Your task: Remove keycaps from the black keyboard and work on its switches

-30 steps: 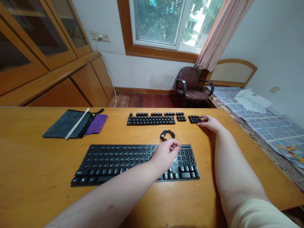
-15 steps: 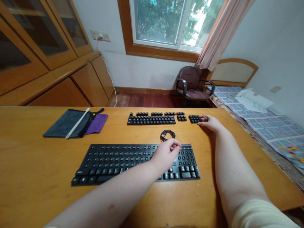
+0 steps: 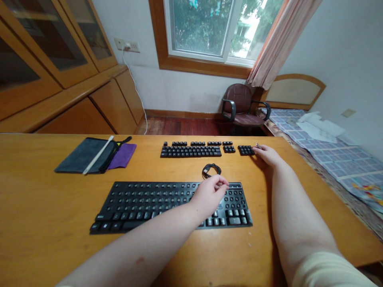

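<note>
A black keyboard (image 3: 167, 197) lies across the middle of the desk, many of its upper switches bare while keycaps sit in the lower rows. My left hand (image 3: 210, 195) rests over its right part, fingers curled together with nothing showing between them. At the far right, my right hand (image 3: 266, 154) pinches a small, thin metal tool (image 3: 258, 146), partly hidden by the fingers. Touching or just beside those fingers is a block of loose number-pad keycaps (image 3: 245, 150). To its left are a small keycap group (image 3: 229, 149) and a long block of keycaps (image 3: 190, 151).
A coiled black USB cable (image 3: 212, 170) lies behind the keyboard. On the left are a grey pouch (image 3: 76, 155), a white stick-like brush (image 3: 98, 155) across it, and a purple cloth (image 3: 122, 156). Beyond the desk (image 3: 54, 223) stand a chair (image 3: 239, 103) and a bed.
My right hand has shifted slightly right, away from the number-pad keycaps, and the metal tool sits a little higher. My left hand stays in place.
</note>
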Tool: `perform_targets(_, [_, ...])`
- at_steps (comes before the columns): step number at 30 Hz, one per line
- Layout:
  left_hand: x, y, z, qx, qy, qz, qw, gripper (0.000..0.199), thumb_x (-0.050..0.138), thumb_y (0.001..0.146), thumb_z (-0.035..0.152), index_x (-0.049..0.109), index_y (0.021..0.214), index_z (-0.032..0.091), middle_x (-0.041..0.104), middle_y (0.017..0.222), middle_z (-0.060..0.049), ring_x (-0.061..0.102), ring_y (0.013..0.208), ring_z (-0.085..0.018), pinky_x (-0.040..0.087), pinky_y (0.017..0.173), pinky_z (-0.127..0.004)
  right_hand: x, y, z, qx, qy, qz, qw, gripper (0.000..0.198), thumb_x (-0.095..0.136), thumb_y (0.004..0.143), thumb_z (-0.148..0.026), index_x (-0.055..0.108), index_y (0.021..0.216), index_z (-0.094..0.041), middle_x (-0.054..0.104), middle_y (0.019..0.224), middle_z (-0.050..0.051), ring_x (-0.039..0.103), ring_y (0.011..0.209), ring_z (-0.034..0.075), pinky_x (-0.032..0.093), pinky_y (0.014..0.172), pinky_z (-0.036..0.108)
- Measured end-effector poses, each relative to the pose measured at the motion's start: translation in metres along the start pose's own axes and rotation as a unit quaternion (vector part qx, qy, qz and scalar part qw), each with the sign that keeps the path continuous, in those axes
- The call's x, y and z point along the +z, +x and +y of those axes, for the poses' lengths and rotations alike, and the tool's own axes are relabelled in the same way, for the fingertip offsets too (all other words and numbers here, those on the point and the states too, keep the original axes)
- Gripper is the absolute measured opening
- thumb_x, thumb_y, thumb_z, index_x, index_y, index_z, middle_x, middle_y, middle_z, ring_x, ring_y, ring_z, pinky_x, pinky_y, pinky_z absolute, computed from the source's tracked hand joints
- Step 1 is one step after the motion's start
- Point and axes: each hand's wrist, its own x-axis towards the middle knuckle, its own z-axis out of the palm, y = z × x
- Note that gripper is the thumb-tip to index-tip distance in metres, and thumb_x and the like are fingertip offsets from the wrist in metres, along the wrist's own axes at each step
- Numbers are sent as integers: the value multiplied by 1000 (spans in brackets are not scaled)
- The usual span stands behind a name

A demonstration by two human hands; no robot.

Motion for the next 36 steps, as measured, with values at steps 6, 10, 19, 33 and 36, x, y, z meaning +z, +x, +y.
perform_targets(6, [0,0,0,0,6,0,1000,12,50,80,21,61,83,18,63,78,-1,57,72,-13,45,66,-24,0,0,-1,-7,-51,9,999,37,56,75,-45,67,92,-13,65,74,6,57,69,19,43,67,29])
perform_targets(10, [0,0,0,1,3,-2,1000,11,50,80,21,61,83,18,63,78,0,57,72,-13,44,66,-24,4,3,1,-11,-94,29,995,35,54,76,-38,67,98,-14,68,82,8,60,75,20,44,69,28])
perform_targets(19, [1,0,0,1,6,-1,1000,12,50,80,21,61,84,18,63,77,-1,57,71,-13,45,65,-24,4,4,-4,3,-147,44,988,28,57,75,-32,71,92,-14,70,83,10,62,80,23,43,73,31])
perform_targets(33, [1,0,-2,3,-4,-3,1000,12,50,80,21,61,84,18,61,76,0,56,72,-13,45,66,-24,6,5,-3,-8,-119,62,991,35,57,77,-29,66,107,-13,68,102,12,62,94,24,44,81,32])
perform_targets(36, [1,0,-1,5,-5,-3,1000,12,50,80,21,61,83,18,61,76,0,56,71,-13,45,66,-24,6,5,-3,-10,-114,64,991,34,57,77,-29,66,106,-13,68,102,13,62,93,24,44,81,31])
